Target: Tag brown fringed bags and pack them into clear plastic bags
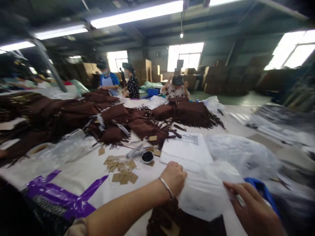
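My left hand (pixel 173 179), a metal bangle at its wrist, is closed with its fingers curled at the left edge of a thin white plastic bag (pixel 203 196). My right hand (pixel 256 205) pinches the same bag at its right side; a small white object shows between its fingers, too blurred to name. Below the bag, at the bottom of the view, lies a dark brown fringed bag (pixel 189 223) with a tan tag (pixel 171 229) on it. Beyond my hands are printed white sheets (pixel 187 149). Several tan tags (pixel 123 170) lie loose beside a small cup of black bits (pixel 147 157).
Brown fringed bags (pixel 64 114) are heaped across the table's far side. Clear plastic bags (pixel 241 154) and a blue tray (pixel 262 193) are on the right. Purple tape (pixel 59 196) marks a black package at the left. Several people stand or sit beyond the table.
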Available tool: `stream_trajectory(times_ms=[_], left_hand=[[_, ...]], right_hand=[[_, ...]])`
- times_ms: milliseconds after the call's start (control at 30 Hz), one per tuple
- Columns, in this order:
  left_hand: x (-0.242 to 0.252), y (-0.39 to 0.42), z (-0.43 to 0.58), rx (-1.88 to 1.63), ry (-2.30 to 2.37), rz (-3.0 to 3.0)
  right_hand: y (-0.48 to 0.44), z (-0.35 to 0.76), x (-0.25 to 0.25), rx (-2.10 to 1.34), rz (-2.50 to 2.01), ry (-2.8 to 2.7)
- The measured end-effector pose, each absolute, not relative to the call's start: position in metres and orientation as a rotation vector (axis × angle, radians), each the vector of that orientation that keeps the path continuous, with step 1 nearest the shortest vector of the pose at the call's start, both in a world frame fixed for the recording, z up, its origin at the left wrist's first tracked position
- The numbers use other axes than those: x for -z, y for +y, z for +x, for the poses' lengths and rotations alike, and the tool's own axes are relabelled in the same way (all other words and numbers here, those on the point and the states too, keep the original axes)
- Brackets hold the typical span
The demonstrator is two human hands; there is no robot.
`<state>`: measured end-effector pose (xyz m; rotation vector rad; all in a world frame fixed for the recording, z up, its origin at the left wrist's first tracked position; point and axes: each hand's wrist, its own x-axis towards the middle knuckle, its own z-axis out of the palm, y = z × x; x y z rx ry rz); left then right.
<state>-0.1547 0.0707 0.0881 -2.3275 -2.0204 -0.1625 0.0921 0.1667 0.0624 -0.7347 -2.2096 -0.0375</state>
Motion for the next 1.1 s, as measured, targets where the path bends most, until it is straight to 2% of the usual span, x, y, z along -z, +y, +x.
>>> stream_trajectory(times_ms=[233,433,500,633,733,833,933,1000,1100], left_hand=[[-0.085,0.056,-0.171,-0.041,-2.229,-2.307],[-0.092,0.048,-0.17,0.545,-1.934,-2.106],[-0.088,0.044,-0.169,0.466,-1.868,-2.176],[-0.069,0.04,-0.172,0.078,-1.988,-2.243],[-0.064,0.042,-0.184,0.102,-2.122,-2.071],[-0.079,0.042,-0.203,0.433,-2.26,-1.856],[-0.101,0.04,-0.217,1.029,-2.256,-1.678],[-0.105,0.04,-0.221,1.462,-2.207,-1.512],[-0.082,0.047,-0.219,2.23,-2.404,-1.238]], right_hand=[[0.147,0.086,-0.075,0.165,-0.858,-2.239],[0.156,0.1,-0.068,0.068,-1.073,-2.509],[0.155,0.105,-0.067,0.008,-1.017,-2.45],[0.143,0.104,-0.071,0.004,-0.876,-2.195],[0.14,0.104,-0.076,0.116,-0.911,-2.095],[0.149,0.109,-0.086,0.16,-1.043,-1.974],[0.159,0.111,-0.096,0.068,-1.207,-1.752],[0.162,0.106,-0.093,-0.168,-1.246,-1.592],[0.164,0.09,-0.065,-0.834,-1.19,-1.307]])
